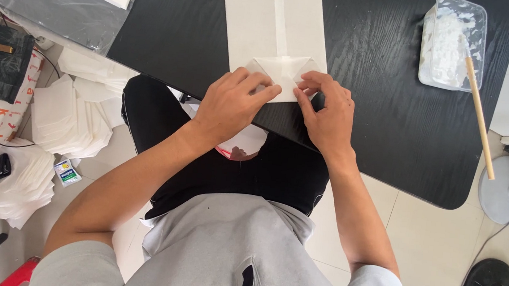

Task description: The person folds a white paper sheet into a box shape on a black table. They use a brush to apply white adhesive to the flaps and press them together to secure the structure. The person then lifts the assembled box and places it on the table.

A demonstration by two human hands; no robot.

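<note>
Both hands press on the paper bag's (276,30) folded near end at the table (374,67) edge. Left hand (231,103) and right hand (327,113) are equally near, fingers curled, pinching flaps. Bag's long axis runs straight away from fingers.

From here I can't see the near end of the white paper bag (277,33); my left hand (233,103) and right hand (328,116) cover its folded flaps. The bag's far end and the tabletop (385,81) run off the top edge.
</note>
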